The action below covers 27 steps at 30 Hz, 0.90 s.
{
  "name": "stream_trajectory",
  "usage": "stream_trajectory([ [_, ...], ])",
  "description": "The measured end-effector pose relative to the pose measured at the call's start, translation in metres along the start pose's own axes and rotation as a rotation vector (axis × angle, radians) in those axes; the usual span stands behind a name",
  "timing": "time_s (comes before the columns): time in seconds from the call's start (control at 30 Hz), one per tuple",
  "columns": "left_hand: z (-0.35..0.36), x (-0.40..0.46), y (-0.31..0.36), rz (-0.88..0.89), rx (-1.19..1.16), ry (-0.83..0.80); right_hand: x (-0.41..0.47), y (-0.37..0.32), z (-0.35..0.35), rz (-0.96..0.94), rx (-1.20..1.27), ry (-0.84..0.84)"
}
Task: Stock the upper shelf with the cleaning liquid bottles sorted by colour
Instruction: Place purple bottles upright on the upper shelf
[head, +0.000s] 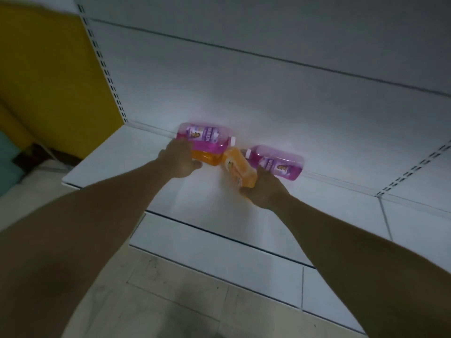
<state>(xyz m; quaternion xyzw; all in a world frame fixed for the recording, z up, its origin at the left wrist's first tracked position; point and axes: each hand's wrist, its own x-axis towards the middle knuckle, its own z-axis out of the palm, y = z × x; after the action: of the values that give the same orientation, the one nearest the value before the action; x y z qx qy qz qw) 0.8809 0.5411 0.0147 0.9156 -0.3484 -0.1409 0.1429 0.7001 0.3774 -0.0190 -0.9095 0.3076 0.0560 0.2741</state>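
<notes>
Reaching out over a white shelf point(102, 167), both arms stretch far. The left hand point(179, 158) grips two bottles at once: a pink bottle point(203, 137) on the far side and an orange bottle point(206, 158) right beside it. The right hand point(264, 189) grips two more, an orange bottle with a label point(238, 169) and a pink bottle on the right point(278, 163). Their caps almost meet in the middle. A white back wall point(244, 89) stands close behind them. A yellow panel point(48, 81) is at the left, and a tiled floor point(170, 301) lies near.
</notes>
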Motion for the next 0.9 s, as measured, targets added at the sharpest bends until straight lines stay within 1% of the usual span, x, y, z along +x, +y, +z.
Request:
stream_trajectory([
  [0.07,0.017,0.046,-0.018,0.006,0.083,0.029,0.017,0.013,0.019,0.02,0.001,0.0],
  [0.13,0.018,0.065,-0.016,0.017,0.191,0.044,0.015,0.015,0.025,0.037,0.023,0.031],
  [0.17,0.016,0.065,-0.012,0.031,0.253,0.049,0.012,0.015,0.026,0.033,0.038,0.062],
  [0.23,0.02,0.068,-0.008,0.035,0.293,0.057,0.007,0.019,0.03,0.016,0.067,0.129],
  [0.33,0.02,0.068,-0.003,0.022,0.416,0.165,-0.007,0.021,0.03,0.045,0.151,0.216],
  [0.4,0.018,0.065,-0.002,0.009,0.429,0.156,-0.018,0.018,0.023,0.079,0.239,0.278],
  [0.5,0.026,0.052,-0.009,-0.006,0.343,0.065,-0.032,0.01,0.005,0.104,0.402,0.403],
  [0.63,0.045,0.021,-0.018,0.018,0.279,-0.028,-0.038,-0.007,-0.012,0.098,0.592,0.49],
  [0.67,0.047,0.012,-0.017,-0.004,0.22,-0.08,-0.038,-0.011,-0.013,0.097,0.631,0.495],
  [0.73,0.049,-0.006,-0.018,-0.084,0.054,-0.169,-0.036,-0.021,-0.01,0.086,0.624,0.455],
  [0.83,0.055,-0.039,-0.023,-0.219,-0.121,-0.2,-0.039,-0.03,-0.003,0.035,0.546,0.352],
  [0.9,0.052,-0.064,-0.027,-0.277,-0.268,-0.222,-0.049,-0.037,-0.003,0.04,0.545,0.347],
])
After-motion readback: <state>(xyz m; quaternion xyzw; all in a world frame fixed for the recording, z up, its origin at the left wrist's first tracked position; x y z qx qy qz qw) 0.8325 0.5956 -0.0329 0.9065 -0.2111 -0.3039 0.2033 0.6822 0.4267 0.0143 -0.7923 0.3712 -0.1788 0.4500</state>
